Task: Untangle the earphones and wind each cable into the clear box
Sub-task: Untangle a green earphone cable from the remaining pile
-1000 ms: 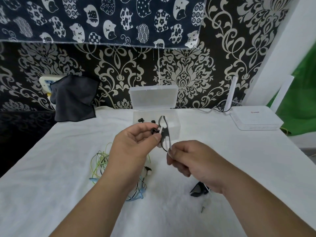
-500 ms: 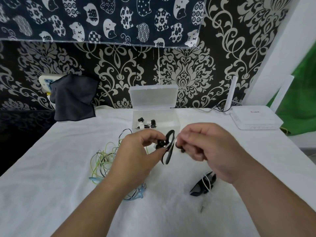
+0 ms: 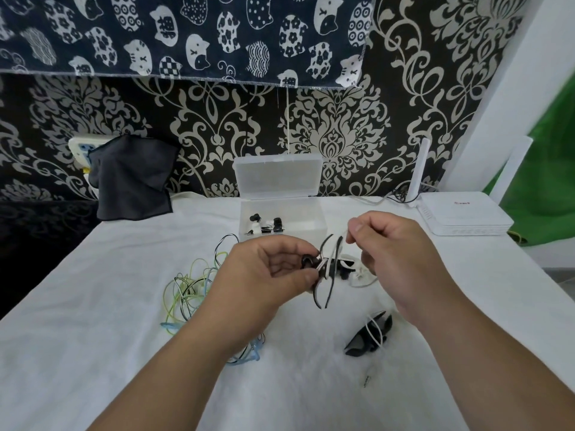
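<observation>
**Loose coil at risk of springing open short of the box**

The left hand (image 3: 267,275) pinched a small coil of flat black-and-white earphone cable (image 3: 330,269) between thumb and curled fingers. It held the coil in the air just in front of the clear plastic box (image 3: 314,225). The right hand (image 3: 401,262), raised just beside it, had thumb and forefinger closed on the cable's white free end, with the other fingers curled loosely under. The box stood on the white cloth-covered table (image 3: 93,321) with its hinged lid (image 3: 277,177) upright, and black-and-white earbuds (image 3: 264,227) already lay inside.

The main danger looked to be the coil itself. Its loops fanned apart below the pinch rather than lying flat together. A slackened left thumb, or a tug from the right hand, would likely have let the springy cable unwind. A loosely laid last turn could also have opened again in the box and snagged the earbuds there.

A second risk lay on the cloth. The tangle of thin green, yellow, blue and black cables (image 3: 186,290) sat just beside the left forearm. A second black-and-white cable bundle (image 3: 370,335) lay near the right wrist. A sweeping arm could have dragged either one and knotted it worse. Whether the held cable was free of the loop of white cable (image 3: 361,279) beneath the hands could not be told.
</observation>
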